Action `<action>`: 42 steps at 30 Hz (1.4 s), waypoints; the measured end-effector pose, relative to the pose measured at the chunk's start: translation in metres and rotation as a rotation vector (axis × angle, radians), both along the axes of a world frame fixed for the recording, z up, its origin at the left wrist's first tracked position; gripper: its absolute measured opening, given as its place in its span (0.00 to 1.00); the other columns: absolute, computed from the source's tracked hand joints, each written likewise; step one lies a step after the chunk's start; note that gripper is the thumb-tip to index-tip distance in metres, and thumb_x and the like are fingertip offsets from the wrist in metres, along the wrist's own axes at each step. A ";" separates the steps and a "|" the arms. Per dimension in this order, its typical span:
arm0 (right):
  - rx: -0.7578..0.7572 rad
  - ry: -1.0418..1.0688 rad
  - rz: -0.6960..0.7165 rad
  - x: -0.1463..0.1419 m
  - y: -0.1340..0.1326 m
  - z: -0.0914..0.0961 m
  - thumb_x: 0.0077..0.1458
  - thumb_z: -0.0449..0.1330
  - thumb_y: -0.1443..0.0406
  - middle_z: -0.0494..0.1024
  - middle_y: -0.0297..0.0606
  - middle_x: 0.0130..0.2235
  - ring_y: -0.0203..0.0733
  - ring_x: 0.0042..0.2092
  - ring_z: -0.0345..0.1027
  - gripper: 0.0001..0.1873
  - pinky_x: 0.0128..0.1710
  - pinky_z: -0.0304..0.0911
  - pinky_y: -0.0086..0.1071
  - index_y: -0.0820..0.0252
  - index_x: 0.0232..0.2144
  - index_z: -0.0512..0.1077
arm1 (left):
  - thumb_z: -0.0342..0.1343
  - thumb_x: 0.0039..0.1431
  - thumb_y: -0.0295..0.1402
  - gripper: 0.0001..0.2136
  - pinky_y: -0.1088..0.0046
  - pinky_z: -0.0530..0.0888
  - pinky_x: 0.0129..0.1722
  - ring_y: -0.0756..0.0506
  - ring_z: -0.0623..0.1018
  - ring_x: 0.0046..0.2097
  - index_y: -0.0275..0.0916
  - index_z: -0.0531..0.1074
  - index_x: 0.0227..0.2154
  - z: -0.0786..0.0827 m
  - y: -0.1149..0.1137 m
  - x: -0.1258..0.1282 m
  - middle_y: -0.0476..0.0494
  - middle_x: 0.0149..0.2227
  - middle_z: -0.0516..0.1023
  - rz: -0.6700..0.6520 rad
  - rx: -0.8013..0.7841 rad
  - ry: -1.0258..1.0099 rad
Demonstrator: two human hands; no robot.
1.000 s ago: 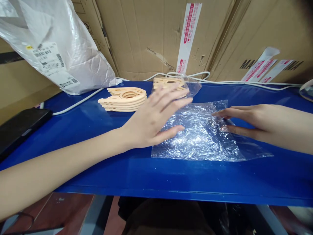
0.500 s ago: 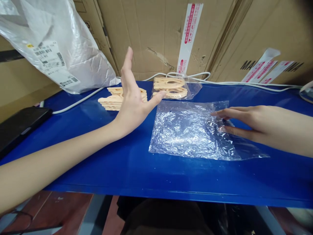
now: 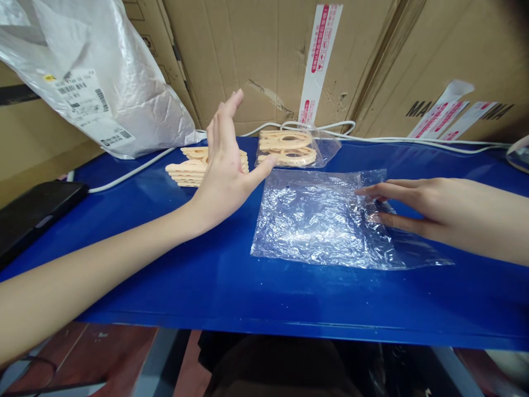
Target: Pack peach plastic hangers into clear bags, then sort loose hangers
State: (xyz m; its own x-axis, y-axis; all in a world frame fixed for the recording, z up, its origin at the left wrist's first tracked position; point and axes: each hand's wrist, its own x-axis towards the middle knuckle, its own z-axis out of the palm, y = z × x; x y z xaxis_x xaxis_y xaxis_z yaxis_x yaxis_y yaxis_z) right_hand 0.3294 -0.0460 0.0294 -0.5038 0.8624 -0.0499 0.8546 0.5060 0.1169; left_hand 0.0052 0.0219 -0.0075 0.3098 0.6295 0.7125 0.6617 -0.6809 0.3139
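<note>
A clear plastic bag (image 3: 322,220) lies flat on the blue table (image 3: 206,275). My right hand (image 3: 417,207) rests on the bag's right part, fingers stretched flat and pressing it down. My left hand (image 3: 225,165) is raised edge-on above the table, fingers straight and empty, just in front of a stack of peach plastic pieces (image 3: 190,165). A second stack of peach pieces sits inside another clear bag (image 3: 293,148) behind the flat one.
A grey plastic parcel bag (image 3: 103,82) with labels leans at the back left. Cardboard boxes (image 3: 268,60) wall the rear. A white cable (image 3: 132,173) runs along the table's back. A black device (image 3: 28,212) lies at the left edge.
My left hand lifted off the flat bag, swung left and up, and now tilts over the loose stack. The right hand has stayed on the bag.
</note>
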 end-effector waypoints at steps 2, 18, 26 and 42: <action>-0.001 -0.004 0.002 0.000 0.000 0.000 0.64 0.32 0.42 0.77 0.47 0.56 0.59 0.47 0.78 0.41 0.45 0.75 0.55 0.59 0.58 0.71 | 0.56 0.62 0.47 0.37 0.46 0.48 0.72 0.39 0.50 0.72 0.58 0.42 0.68 0.007 -0.005 0.003 0.49 0.72 0.49 0.030 -0.029 0.008; 0.028 0.029 0.055 0.000 0.000 0.003 0.66 0.40 0.47 0.80 0.45 0.52 0.54 0.43 0.80 0.33 0.41 0.76 0.47 0.58 0.57 0.72 | 0.52 0.50 0.67 0.49 0.50 0.65 0.63 0.30 0.66 0.65 0.40 0.54 0.68 0.044 0.007 -0.018 0.35 0.65 0.64 0.175 -0.503 0.539; 0.018 0.029 0.034 -0.001 -0.003 0.005 0.67 0.41 0.50 0.79 0.48 0.55 0.54 0.44 0.79 0.31 0.43 0.74 0.48 0.61 0.58 0.71 | 0.58 0.47 0.65 0.49 0.46 0.71 0.59 0.33 0.73 0.59 0.41 0.58 0.67 0.038 0.039 -0.050 0.38 0.63 0.69 0.016 -0.437 0.702; 0.049 -0.033 0.038 0.000 -0.002 -0.001 0.67 0.38 0.50 0.78 0.53 0.54 0.59 0.46 0.79 0.34 0.43 0.75 0.52 0.62 0.59 0.71 | 0.70 0.38 0.49 0.43 0.43 0.68 0.58 0.39 0.76 0.47 0.44 0.66 0.60 0.053 0.063 -0.091 0.47 0.56 0.77 -0.023 -0.676 0.582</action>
State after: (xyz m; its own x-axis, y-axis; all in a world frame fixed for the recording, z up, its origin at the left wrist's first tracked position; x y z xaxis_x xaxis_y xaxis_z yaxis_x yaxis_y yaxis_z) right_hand 0.3292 -0.0482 0.0288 -0.5348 0.8446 -0.0255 0.8303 0.5308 0.1699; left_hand -0.0861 0.0847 0.0459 0.5247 0.8472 -0.0829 0.8298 -0.4873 0.2719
